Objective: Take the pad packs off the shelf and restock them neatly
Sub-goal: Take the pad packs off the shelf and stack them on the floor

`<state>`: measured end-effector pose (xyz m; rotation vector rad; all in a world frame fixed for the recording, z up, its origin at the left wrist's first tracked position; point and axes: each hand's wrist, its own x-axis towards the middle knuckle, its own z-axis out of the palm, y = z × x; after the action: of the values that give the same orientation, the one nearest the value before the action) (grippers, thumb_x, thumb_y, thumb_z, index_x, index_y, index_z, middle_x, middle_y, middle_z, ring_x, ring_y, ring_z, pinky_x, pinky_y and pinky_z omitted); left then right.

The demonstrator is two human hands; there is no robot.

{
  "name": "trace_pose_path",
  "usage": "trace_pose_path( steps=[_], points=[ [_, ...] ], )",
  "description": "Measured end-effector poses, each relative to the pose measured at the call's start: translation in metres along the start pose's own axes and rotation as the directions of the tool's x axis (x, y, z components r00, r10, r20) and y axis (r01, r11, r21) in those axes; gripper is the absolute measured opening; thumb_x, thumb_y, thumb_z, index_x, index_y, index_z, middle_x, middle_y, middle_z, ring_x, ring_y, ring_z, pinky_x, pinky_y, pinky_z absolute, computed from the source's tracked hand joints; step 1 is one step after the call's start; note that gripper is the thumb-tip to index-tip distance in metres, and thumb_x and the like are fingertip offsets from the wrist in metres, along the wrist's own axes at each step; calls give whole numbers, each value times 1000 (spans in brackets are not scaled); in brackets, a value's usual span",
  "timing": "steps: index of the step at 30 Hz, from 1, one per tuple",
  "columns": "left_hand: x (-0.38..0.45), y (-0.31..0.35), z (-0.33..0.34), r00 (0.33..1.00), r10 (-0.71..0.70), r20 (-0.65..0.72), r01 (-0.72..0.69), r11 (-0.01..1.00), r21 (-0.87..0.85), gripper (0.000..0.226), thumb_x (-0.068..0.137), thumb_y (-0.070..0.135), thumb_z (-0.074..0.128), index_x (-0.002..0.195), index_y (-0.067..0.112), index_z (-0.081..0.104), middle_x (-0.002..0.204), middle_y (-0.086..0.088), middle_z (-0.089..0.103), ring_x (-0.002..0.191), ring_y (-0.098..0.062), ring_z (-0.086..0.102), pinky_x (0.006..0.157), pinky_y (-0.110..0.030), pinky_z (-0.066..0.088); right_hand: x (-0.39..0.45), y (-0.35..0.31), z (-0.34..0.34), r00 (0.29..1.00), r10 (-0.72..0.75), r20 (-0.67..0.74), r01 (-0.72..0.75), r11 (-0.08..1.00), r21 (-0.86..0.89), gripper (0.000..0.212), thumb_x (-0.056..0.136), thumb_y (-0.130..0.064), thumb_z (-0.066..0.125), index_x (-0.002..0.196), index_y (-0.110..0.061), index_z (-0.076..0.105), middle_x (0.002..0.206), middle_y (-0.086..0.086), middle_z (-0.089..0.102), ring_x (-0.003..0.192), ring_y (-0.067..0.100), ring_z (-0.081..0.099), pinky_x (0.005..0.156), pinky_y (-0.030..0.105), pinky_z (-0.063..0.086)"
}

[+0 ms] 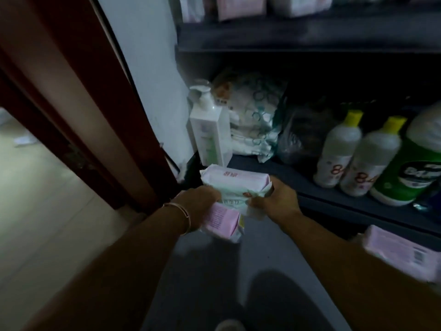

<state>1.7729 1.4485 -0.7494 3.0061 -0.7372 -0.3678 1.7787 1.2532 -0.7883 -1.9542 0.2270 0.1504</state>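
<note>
Pad packs (pixel 235 187), soft crinkly pink plastic pillows, gripped by left hand (pixel 199 204) and right hand (pixel 274 199).

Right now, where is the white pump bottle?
In the head view, the white pump bottle stands upright at the left end of the middle shelf, beside the white wall, just behind the pad packs held in both hands.

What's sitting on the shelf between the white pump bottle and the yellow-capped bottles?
In the head view, a patterned soft pack and a dark plastic bag lie between the pump bottle and the yellow-capped bottles.
</note>
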Motion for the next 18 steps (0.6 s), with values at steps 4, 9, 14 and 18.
trace_pose_path(
  steps=[4,9,14,18],
  points=[
    [17,-27,51,998,-22,62,24,999,-43,35,86,26,65,116,18,51,121,0,52,113,-14,53,97,-28,46,21,33,45,995,100,-6,-100,995,-16,52,66,-5,81,114,-9,63,112,12,68,105,27,63,94,43,51],
    [40,-49,93,998,-9,55,14,997,-80,29,91,30,58,117,18,54,122,-1,55,114,-15,53,96,-25,42,45,53,84,988,154,2,-152,983,-106,50,73,-6,76,120,-10,59,119,11,64,110,26,61,96,37,49],
    [64,-62,115,998,-53,26,51,996,71,40,87,19,39,123,10,52,127,-10,49,122,-27,43,98,-40,39,70,63,103,972,200,125,-176,968,-179,48,86,-12,65,129,-3,48,127,14,57,117,29,54,99,37,46],
    [73,-55,134,971,-206,123,178,962,207,54,83,14,62,131,13,38,135,-9,37,127,-27,34,103,-39,38,79,72,110,958,234,164,-196,957,-216,34,92,-15,58,124,-6,53,126,13,59,115,25,56,100,38,46]
  ],
)
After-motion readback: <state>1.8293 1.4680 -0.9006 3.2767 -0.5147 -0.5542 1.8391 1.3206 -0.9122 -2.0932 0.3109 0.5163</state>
